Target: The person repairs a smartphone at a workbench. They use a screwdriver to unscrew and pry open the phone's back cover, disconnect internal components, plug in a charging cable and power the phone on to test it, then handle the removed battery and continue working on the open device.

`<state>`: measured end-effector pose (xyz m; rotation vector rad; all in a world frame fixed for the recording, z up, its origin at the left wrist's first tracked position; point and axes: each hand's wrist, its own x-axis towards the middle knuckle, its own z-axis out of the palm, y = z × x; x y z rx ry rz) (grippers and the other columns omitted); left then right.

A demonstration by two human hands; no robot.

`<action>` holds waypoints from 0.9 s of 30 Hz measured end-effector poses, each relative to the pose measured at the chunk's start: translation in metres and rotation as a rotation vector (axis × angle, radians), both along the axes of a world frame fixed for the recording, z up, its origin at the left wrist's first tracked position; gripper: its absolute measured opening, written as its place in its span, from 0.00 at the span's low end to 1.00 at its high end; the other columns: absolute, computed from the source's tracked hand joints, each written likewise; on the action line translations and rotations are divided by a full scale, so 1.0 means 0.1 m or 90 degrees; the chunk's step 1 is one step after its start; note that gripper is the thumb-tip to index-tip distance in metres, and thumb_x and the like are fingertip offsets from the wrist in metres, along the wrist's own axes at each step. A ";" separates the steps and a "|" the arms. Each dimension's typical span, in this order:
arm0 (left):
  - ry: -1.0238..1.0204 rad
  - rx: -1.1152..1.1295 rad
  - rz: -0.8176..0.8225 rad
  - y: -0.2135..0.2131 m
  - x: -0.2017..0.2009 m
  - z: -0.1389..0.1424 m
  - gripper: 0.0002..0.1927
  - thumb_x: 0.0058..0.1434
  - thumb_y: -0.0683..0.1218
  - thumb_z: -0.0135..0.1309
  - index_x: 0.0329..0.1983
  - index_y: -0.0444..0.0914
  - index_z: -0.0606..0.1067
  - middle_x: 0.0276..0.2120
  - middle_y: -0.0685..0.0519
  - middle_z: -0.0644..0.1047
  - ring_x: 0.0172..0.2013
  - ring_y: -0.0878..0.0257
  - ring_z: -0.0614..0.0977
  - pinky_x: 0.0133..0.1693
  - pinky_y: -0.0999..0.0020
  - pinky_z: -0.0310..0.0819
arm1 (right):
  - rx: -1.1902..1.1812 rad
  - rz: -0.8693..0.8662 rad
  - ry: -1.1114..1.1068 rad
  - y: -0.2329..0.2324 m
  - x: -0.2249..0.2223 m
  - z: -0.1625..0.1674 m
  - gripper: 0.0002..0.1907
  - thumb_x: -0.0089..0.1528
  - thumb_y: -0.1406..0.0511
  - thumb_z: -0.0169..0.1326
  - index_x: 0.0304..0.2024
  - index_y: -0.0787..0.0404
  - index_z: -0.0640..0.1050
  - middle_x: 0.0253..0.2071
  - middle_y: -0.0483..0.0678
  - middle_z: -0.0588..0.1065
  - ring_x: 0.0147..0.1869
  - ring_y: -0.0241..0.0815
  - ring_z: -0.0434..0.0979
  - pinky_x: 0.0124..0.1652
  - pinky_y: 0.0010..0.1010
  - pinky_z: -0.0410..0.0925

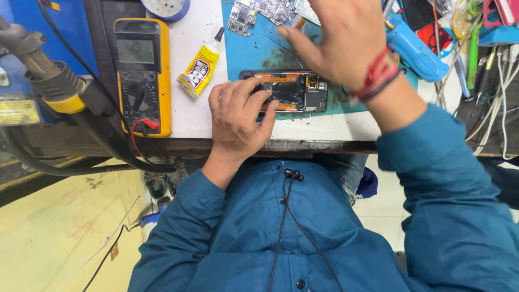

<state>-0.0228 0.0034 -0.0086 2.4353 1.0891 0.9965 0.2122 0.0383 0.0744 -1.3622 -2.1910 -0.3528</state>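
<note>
Head view, looking down at a white workbench (pixel 189 116) with a teal mat (pixel 246 51) on it.

Opened phone (pixel 294 91), back cover off, lies flat at the near edge of the mat; orange flex and dark internals show.

Left hand (pixel 238 119) rests on the phone's left end, fingers curled over its near edge and thumb on top, pinning it to the bench.

Right hand (pixel 338 40) hovers above the phone's far right part, fingers spread, holding nothing visible; red thread bracelet (pixel 378 75) at the wrist.

Left of the phone: yellow glue tube (pixel 200 67), then a yellow multimeter (pixel 141 75). Far left, a hot-air nozzle with yellow collar (pixel 54 86). Bare circuit boards (pixel 257 13) lie at the mat's far edge. Blue glue gun (pixel 413 51) lies right of the hand.
</note>
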 end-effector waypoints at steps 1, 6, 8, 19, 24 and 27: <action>0.003 -0.001 -0.003 -0.01 0.00 0.00 0.10 0.63 0.47 0.64 0.45 0.39 0.79 0.54 0.51 0.77 0.55 0.54 0.76 0.63 0.53 0.60 | -0.017 -0.019 0.024 -0.12 0.02 -0.02 0.16 0.66 0.61 0.67 0.49 0.63 0.76 0.39 0.52 0.75 0.39 0.55 0.77 0.39 0.40 0.68; 0.016 -0.005 -0.013 -0.01 0.00 0.00 0.11 0.64 0.47 0.64 0.47 0.39 0.80 0.55 0.52 0.76 0.56 0.56 0.76 0.64 0.51 0.59 | -0.148 -0.219 0.153 -0.63 0.15 -0.16 0.13 0.67 0.63 0.68 0.43 0.63 0.78 0.38 0.50 0.75 0.35 0.48 0.76 0.37 0.37 0.68; 0.018 -0.005 -0.016 -0.01 0.00 -0.01 0.12 0.64 0.48 0.64 0.47 0.39 0.80 0.55 0.52 0.76 0.56 0.56 0.76 0.64 0.51 0.58 | -0.192 -0.291 0.197 -0.77 0.20 -0.25 0.13 0.68 0.62 0.69 0.44 0.63 0.78 0.38 0.50 0.76 0.33 0.44 0.76 0.35 0.35 0.67; 0.025 -0.008 -0.012 -0.02 0.00 -0.02 0.12 0.64 0.48 0.64 0.47 0.39 0.79 0.55 0.51 0.76 0.56 0.56 0.76 0.65 0.51 0.58 | -0.180 -0.347 0.220 -0.93 0.27 -0.55 0.11 0.66 0.64 0.68 0.44 0.63 0.80 0.38 0.48 0.77 0.35 0.44 0.77 0.35 0.34 0.68; 0.024 -0.008 -0.010 -0.02 0.01 -0.02 0.12 0.64 0.48 0.64 0.47 0.39 0.79 0.55 0.51 0.76 0.56 0.56 0.76 0.65 0.51 0.58 | -0.153 -0.337 0.199 -0.93 0.27 -0.54 0.10 0.67 0.65 0.67 0.45 0.62 0.80 0.41 0.49 0.77 0.40 0.46 0.79 0.39 0.36 0.69; 0.024 -0.007 -0.010 -0.02 0.01 -0.02 0.12 0.64 0.48 0.64 0.47 0.39 0.80 0.55 0.51 0.76 0.56 0.56 0.76 0.65 0.51 0.58 | -0.144 -0.356 0.181 -0.95 0.28 -0.56 0.10 0.68 0.65 0.67 0.46 0.62 0.80 0.42 0.50 0.76 0.42 0.49 0.79 0.40 0.38 0.69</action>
